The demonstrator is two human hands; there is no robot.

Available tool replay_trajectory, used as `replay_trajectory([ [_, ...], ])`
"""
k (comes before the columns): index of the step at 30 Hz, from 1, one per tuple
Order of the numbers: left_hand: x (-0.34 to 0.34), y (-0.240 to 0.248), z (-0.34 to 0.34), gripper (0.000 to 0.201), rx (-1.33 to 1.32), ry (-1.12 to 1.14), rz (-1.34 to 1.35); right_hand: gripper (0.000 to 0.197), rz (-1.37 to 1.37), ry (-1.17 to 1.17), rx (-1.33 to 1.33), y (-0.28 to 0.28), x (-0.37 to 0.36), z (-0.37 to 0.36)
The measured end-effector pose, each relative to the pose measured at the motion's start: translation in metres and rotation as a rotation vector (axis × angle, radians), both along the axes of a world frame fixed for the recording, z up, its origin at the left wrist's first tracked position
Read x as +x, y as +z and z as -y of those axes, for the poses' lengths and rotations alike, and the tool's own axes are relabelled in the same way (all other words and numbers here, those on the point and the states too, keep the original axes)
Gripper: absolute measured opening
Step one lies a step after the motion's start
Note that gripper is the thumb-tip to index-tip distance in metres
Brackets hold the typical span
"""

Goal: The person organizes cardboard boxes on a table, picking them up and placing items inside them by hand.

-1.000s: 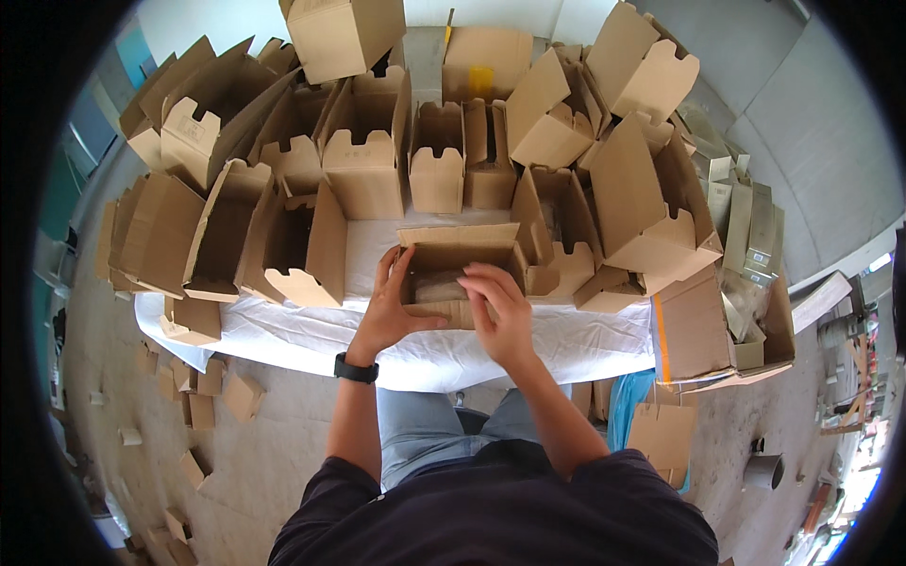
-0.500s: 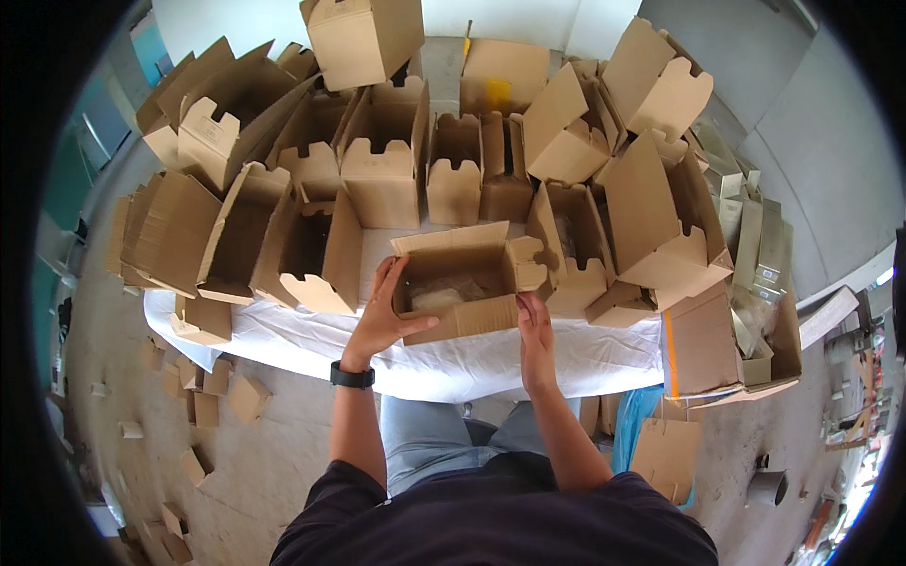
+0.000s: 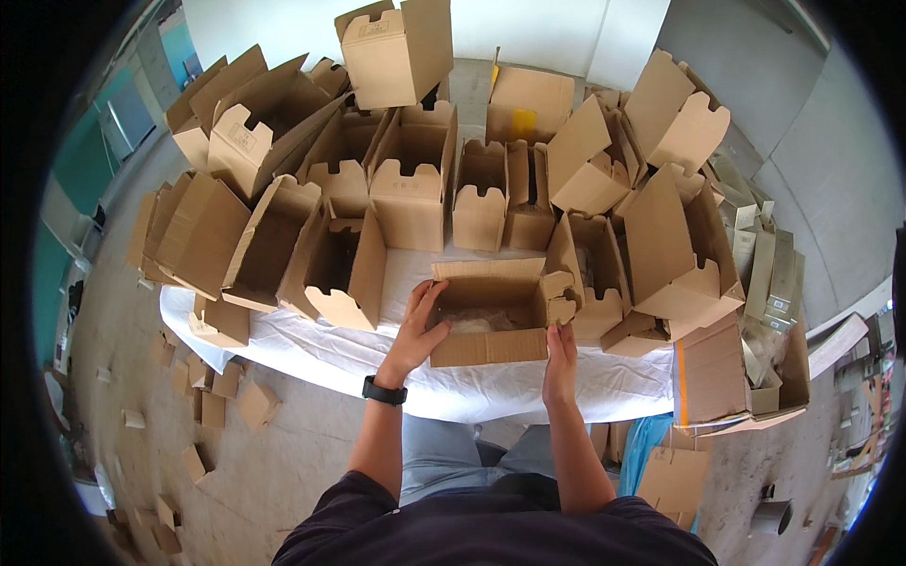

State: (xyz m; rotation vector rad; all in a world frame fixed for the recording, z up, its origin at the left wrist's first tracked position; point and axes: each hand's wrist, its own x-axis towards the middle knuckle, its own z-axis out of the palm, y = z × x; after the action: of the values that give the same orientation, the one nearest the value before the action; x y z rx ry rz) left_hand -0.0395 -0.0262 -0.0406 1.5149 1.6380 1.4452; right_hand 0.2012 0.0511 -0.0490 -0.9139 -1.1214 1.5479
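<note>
An open cardboard box (image 3: pixel 488 350) rests on the white cloth near the table's front edge. Inside lies clear plastic wrap (image 3: pixel 483 322) around something pale that I cannot make out. My left hand (image 3: pixel 416 330) grips the box's left end, fingers at the far corner and thumb at the near one. At the near right corner, my right hand (image 3: pixel 561 351) has its fingers closed on the cardboard, just below the notched end flap (image 3: pixel 561 296). That flap stands at the right end, bent outward.
Several open cardboard boxes (image 3: pixel 408 200) crowd the table's back and both sides. The white cloth (image 3: pixel 472 389) hangs over the front edge. A larger carton (image 3: pixel 710 374) with narrow boxes (image 3: pixel 776 274) stands at the right. Small cartons (image 3: pixel 258 404) lie on the floor at left.
The whole view has shifted, so everything sits lower and further right. My left thumb has slid from the box's front wall toward its left end. The right hand keeps its corner.
</note>
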Motion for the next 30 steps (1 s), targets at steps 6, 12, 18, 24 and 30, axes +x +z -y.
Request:
replay_trajectory([
  [6,0.004,0.0,0.004,0.064,-0.014,0.025,-0.006,0.06,-0.044,-0.009,-0.024,0.004,-0.008,-0.004],
  [12,0.004,0.002,0.0,0.063,-0.035,0.014,0.011,0.06,-0.169,0.044,-0.016,-0.001,-0.007,-0.009],
  [18,0.006,0.003,0.001,0.062,-0.032,0.04,-0.01,0.058,-0.244,0.111,0.15,0.002,-0.008,-0.009],
  [24,0.005,0.003,0.001,0.062,-0.042,0.041,-0.022,0.062,-0.234,0.161,0.206,-0.002,-0.009,-0.014],
  [30,0.005,0.003,0.001,0.062,-0.035,0.026,-0.002,0.062,-0.099,0.196,0.306,-0.001,-0.008,-0.015],
])
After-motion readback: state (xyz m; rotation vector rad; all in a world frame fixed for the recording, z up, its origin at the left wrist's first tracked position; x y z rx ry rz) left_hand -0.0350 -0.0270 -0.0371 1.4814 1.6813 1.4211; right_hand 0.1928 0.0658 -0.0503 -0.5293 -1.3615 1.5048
